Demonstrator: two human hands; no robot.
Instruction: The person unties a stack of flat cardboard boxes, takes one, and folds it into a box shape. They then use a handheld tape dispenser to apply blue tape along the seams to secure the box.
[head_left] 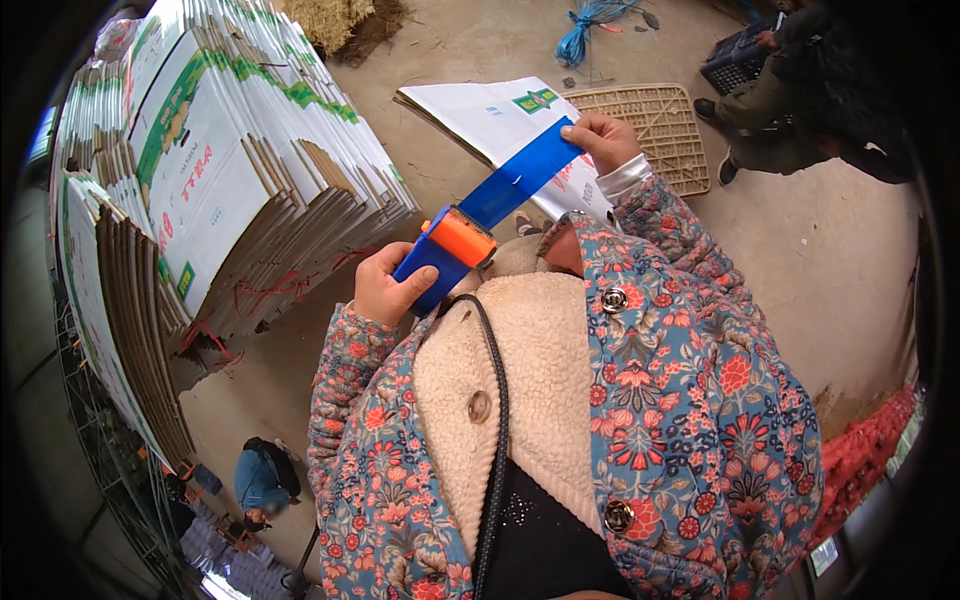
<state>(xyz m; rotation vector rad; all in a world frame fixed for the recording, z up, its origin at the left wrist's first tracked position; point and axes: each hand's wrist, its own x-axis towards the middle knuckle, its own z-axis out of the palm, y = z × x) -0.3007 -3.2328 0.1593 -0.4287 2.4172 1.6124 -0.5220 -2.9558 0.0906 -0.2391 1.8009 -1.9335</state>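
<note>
Head view: left hand [388, 285] is wrapped around the tape dispenser [440, 258], thumb on its blue body, orange part facing up and to the right. Right hand [602, 143] is pinched narrow on the free end of the blue tape [520, 175]. Strip runs up and right from dispenser to fingers, looks fairly flat and tight. Dispenser is in front of the torso, off the floor, with the white carton [470, 105] beyond it and the beige plastic crate [650, 125] just behind the carton. Can't tell if the carton rests on the crate.

Failure modes, my read:
- Right pinch is only at the tape end. If it slips, the strip could curl and stick to itself.
- Slack between hands would let the tape fold or twist; likely cause is the hands coming together unevenly.
- Strip passes over the carton in view; gap unclear. Dip it and it could grab the face crooked.
- Toothed edge at the dispenser mouth: a sharp twist could cut the strip early.
- Black cord [495, 400] hangs close below the dispenser; could snag if the left hand drops.
</note>
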